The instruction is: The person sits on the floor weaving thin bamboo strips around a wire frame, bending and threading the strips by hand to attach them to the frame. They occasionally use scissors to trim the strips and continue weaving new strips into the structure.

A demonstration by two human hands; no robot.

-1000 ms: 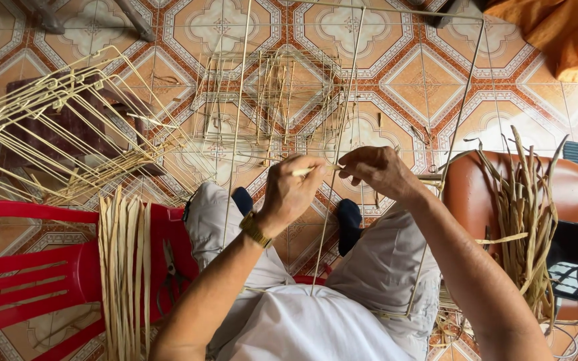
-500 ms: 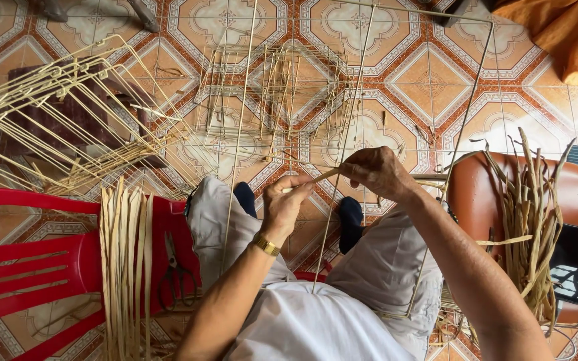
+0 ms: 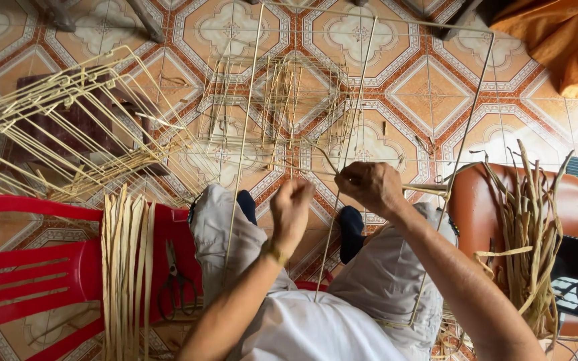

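Observation:
I sit with a frame of thin upright cane rods (image 3: 242,144) rising from my lap. My right hand (image 3: 369,187) is closed on a pale cane strip (image 3: 423,190) where it crosses one upright rod. My left hand (image 3: 290,208), a gold band at its wrist, is a closed fist just left of it at knee height; I cannot tell whether it holds a strand. A half-woven cane lattice (image 3: 282,100) stands beyond my hands over the patterned tile floor.
A red plastic chair (image 3: 28,267) at left carries a bundle of flat cane strips (image 3: 127,267) and dark scissors (image 3: 174,284). A finished cane frame (image 3: 55,134) lies at far left. A brown seat (image 3: 573,207) at right holds several rough fibre strips (image 3: 526,234). Orange cloth (image 3: 563,40) fills the top right corner.
My left hand has dropped from beside the right hand and drawn back toward my knee. The right hand has stayed on the strip at the upright rod.

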